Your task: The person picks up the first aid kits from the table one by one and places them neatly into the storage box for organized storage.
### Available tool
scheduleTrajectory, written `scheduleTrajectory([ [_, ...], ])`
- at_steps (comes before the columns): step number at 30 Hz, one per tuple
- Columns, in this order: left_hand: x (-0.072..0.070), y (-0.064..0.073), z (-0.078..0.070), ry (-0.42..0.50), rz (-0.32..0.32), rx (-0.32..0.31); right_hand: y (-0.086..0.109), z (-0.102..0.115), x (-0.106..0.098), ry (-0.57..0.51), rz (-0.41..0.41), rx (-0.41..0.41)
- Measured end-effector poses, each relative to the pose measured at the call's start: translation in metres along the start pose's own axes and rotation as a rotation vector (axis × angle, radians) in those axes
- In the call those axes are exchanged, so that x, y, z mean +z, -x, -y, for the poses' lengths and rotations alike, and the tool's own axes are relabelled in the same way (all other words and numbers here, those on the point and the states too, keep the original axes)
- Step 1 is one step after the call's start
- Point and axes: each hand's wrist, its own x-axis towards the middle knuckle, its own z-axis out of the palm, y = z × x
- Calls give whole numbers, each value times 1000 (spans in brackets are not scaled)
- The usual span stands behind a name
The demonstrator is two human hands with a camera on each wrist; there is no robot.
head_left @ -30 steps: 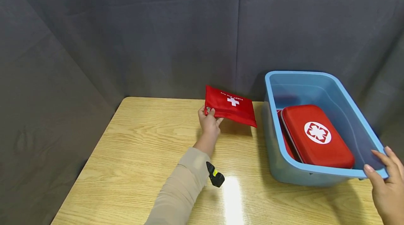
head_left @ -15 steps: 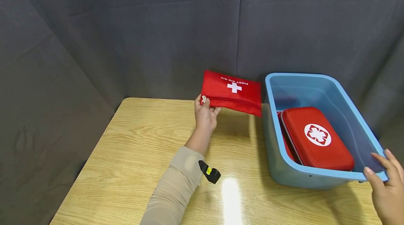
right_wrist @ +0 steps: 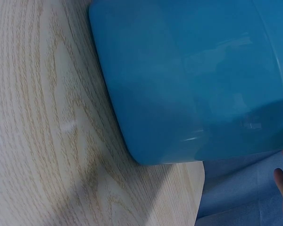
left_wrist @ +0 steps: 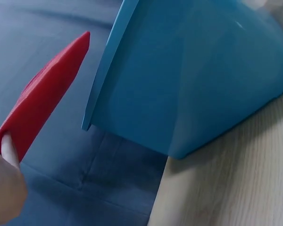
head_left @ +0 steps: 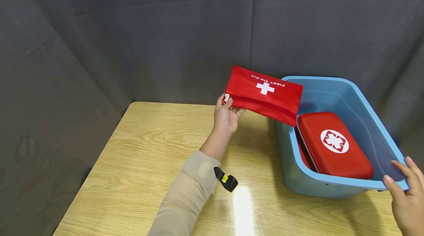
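My left hand [head_left: 226, 117] pinches the zip-pull corner of a flat red first aid pouch [head_left: 278, 98] with a white cross. The pouch is held up above the table, and its right end overlaps the left rim of a blue plastic bin [head_left: 331, 181]. In the left wrist view, the pouch [left_wrist: 45, 94] shows edge-on beside the bin's outer wall [left_wrist: 146, 89]. At the bin's near right corner, my right hand [head_left: 410, 195] grips the rim, thumb outside and fingers over the edge. Inside the bin lies a red hard-shell first aid case [head_left: 334, 158] with a white round emblem.
Another red item [head_left: 304, 155] lies under the case, mostly hidden. The bin stands at the right of a wooden table [head_left: 142, 162]. A dark grey curtain [head_left: 185, 44] hangs behind the table and along its left side.
My left hand has lifted the pouch off the tabletop and carried it right, so it now reaches over the bin's left rim. My right hand stays on the bin's corner.
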Motion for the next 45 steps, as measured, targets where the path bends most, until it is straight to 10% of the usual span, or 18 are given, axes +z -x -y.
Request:
scheduleTrajectory([
  [14, 23, 7, 17, -133, 205, -75, -2, -19, -1, 18, 7, -29],
  [27, 37, 12, 35, -269, 256, -128, -14, -68, -2, -2, -9, -58],
  [35, 41, 13, 41, -301, 282, -164, -4, -20, 1, -1, -2, -1],
  [45, 51, 17, 58, -340, 300, -220, -23, -118, -3, 22, 1, -77],
])
